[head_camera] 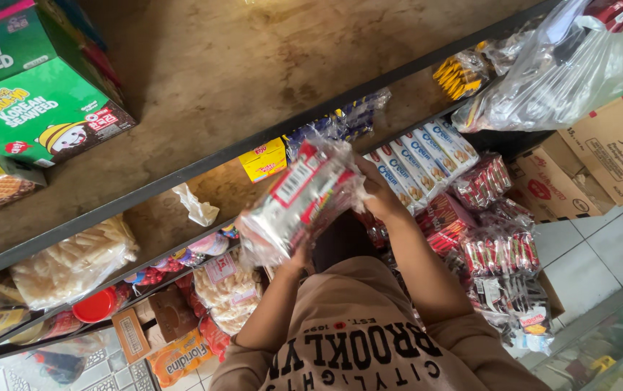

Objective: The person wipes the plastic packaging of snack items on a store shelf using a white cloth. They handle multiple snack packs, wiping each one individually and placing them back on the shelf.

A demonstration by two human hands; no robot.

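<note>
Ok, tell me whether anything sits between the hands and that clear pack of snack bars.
Nothing visible does. Both hands already grip the clear pack of snack bars: the left hand at its lower end, the right hand at its upper side. The pack is held in front of the middle shelf, apart from the goods there.

Two green boxes (36,94), one yellow box (263,159) — perhaps five blue-and-white biscuit packs (420,163).

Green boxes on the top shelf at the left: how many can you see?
2. One green box lies at the shelf's front edge; the second green box sits behind it, cut off by the frame edge. More may be hidden beyond the frame.
</note>
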